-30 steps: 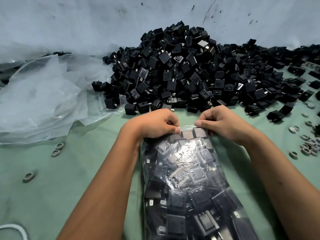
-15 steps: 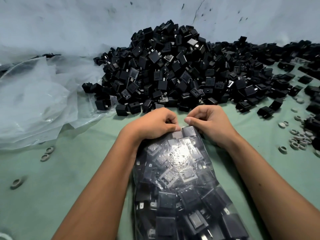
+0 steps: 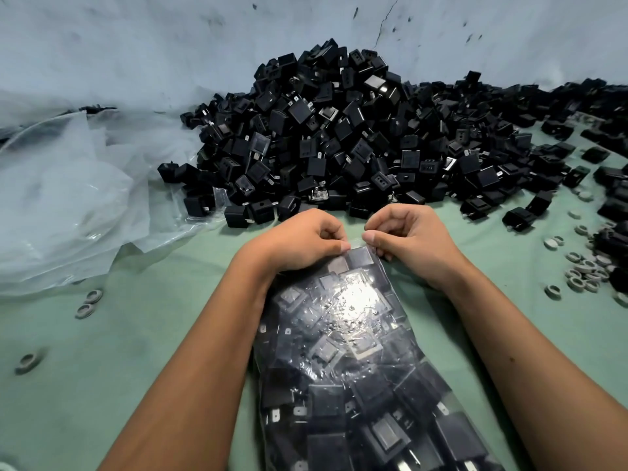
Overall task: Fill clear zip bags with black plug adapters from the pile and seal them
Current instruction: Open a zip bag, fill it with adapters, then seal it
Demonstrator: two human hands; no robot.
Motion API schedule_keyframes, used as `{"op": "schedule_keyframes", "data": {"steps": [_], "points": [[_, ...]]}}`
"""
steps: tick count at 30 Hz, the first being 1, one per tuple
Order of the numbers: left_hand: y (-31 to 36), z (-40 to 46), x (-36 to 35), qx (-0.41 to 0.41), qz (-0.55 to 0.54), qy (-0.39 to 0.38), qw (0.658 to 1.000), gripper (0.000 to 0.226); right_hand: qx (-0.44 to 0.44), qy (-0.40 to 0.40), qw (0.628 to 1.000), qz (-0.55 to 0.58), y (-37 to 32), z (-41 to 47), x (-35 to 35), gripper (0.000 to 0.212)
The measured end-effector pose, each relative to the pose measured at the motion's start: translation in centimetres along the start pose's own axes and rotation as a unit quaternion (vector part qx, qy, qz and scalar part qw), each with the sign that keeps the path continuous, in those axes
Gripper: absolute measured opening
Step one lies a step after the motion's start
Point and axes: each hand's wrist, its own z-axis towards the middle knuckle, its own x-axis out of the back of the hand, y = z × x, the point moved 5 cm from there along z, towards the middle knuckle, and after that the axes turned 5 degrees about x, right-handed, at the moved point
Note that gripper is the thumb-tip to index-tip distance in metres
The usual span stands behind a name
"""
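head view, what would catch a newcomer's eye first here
First the big pile of black plug adapters heaped against the pale wall at the back. Then the stuffed clear zip bag in the foreground on the green surface, with the left hand and right hand pinching its top edge.

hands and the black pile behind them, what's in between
In the head view, only a narrow strip of bare green table separates the hands, left and right, from the adapter pile.
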Motion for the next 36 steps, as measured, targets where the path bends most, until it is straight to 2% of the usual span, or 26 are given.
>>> {"op": "schedule_keyframes", "data": {"steps": [8,14,22,28,36], "points": [[0.3,0.1,-0.1,0.008,0.080,-0.002,0.997,0.024,0.000,0.006,1.000,-0.010,-0.1,-0.2,-0.1,0.008],[0.6,0.2,-0.2,-0.018,-0.019,0.036,0.999,0.020,0.012,0.024,1.000,0.000,-0.2,-0.1,-0.3,0.011],[1.1,0.4,-0.4,-0.033,0.080,0.035,0.996,0.025,0.020,0.025,0.999,-0.026,-0.2,0.0,-0.6,0.013],[0.7,0.2,-0.5,-0.018,-0.023,0.026,0.999,0.009,0.019,0.023,0.999,-0.022,-0.5,-0.1,-0.6,0.013],[1.3,0.2,-0.3,-0.049,0.053,0.055,0.996,0.014,0.008,0.004,1.000,-0.012,-0.5,-0.2,-0.7,0.021]]}}
